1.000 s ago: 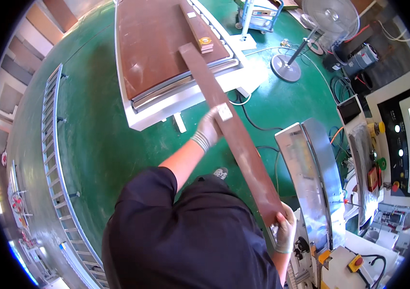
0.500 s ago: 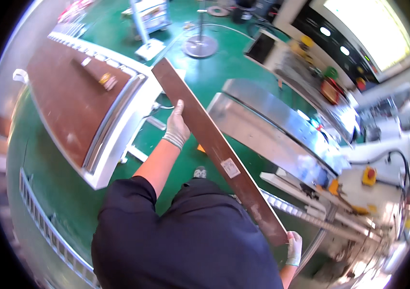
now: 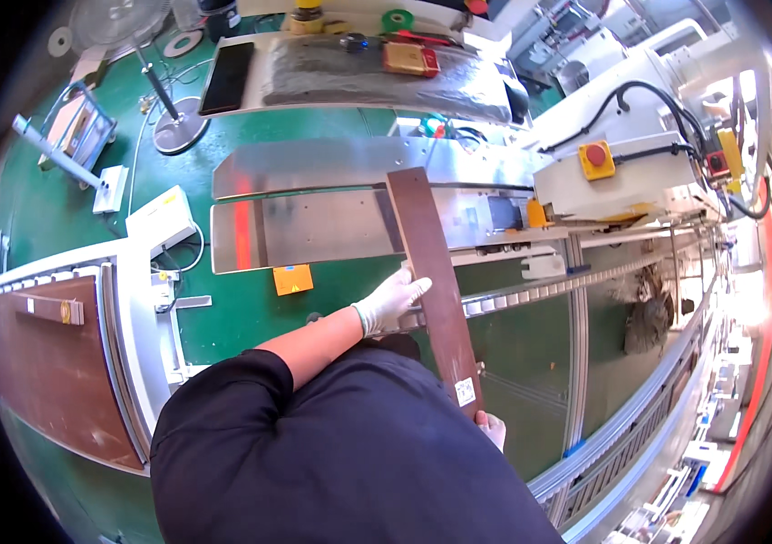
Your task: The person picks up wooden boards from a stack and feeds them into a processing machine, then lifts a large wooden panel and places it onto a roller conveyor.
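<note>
A long, narrow brown board point(image 3: 436, 272) slants in front of me, its far end over a shiny metal machine bed point(image 3: 331, 225). Near its close end is a small white label point(image 3: 465, 392). My left hand point(image 3: 390, 302), in a pale glove, is closed on the board's left edge, thumb on the upper face. At the near end my right hand point(image 3: 492, 430) grips the board's right edge; most of that hand and its forearm are hidden behind my dark clothing. Whether the far end touches the bed, I cannot tell.
On the left, a white-framed roller table point(image 3: 132, 317) carries brown panels point(image 3: 50, 372) and a short bundle of strips point(image 3: 50, 309). A red stop button point(image 3: 596, 156) sits on the machine at right. Rails point(image 3: 531, 295) run below the bed. An orange block point(image 3: 292, 279) is near the floor.
My view has swung right, toward the metal bed. Both hands still hold the board, which has turned with me, its far end now overlapping the bed.
</note>
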Tool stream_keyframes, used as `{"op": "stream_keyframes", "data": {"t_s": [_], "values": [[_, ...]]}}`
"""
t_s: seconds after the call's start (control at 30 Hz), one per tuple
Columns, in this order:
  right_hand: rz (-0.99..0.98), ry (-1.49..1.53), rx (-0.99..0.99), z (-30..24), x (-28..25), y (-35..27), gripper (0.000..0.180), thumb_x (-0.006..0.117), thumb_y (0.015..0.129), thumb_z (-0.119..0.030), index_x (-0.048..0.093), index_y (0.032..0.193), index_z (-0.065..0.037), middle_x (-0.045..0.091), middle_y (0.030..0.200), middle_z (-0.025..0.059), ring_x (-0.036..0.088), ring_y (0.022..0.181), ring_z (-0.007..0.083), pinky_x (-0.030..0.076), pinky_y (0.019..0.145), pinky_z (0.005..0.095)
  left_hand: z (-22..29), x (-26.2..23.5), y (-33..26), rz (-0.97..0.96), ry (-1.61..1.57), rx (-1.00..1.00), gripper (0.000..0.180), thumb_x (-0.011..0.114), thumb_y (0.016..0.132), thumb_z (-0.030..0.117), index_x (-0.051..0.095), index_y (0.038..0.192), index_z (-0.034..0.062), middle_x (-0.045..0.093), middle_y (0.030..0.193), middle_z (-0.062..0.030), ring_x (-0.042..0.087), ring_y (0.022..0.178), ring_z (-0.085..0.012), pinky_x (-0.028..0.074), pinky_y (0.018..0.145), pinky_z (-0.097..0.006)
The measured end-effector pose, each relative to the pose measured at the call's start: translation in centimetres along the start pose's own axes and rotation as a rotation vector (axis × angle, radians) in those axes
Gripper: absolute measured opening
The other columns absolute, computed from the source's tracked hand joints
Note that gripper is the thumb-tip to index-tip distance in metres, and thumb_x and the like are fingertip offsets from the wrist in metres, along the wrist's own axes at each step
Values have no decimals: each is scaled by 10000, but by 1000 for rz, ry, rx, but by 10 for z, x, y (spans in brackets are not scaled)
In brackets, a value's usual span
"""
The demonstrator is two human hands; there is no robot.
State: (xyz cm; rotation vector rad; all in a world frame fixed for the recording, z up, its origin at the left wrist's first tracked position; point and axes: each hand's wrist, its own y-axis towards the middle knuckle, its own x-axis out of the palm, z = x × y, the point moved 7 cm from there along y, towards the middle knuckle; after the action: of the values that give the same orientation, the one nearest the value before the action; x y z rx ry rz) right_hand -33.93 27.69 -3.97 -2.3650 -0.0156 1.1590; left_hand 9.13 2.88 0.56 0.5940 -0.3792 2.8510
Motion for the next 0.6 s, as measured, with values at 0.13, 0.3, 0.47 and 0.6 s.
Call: {"op": "stream_keyframes", "data": {"t_s": [0.13,0.3,0.47,0.6], "values": [[89,81,22,50,2,-38,662,602,1023,-566,641,763,42,614,678,176,600,639,287,473,638,435,-39,0,25,63,260,-145,406,547,1104,307,594,1325,-31,678,1255,-142,612,1137,-238,488,1015,-378],[57,104,127,8,0,-39,624,591,1057,-497,600,726,32,600,651,104,530,616,190,427,585,394,-33,-8,55,152,175,-217,366,592,1087,346,710,1050,2,701,912,-40,632,839,-127,511,766,-306],[-15,103,164,-44,-35,-21,580,609,1055,-478,648,769,25,604,660,54,547,609,140,451,567,372,-31,-1,70,215,-41,-372,352,602,1077,370,742,1005,56,766,983,-21,718,890,-138,541,774,-287],[-111,256,266,-19,-44,-13,569,611,1053,-494,657,809,17,625,690,25,572,660,143,478,612,354,-32,29,95,226,-128,-359,350,608,1078,346,747,996,36,759,955,-34,691,842,-132,535,776,-296]]}}
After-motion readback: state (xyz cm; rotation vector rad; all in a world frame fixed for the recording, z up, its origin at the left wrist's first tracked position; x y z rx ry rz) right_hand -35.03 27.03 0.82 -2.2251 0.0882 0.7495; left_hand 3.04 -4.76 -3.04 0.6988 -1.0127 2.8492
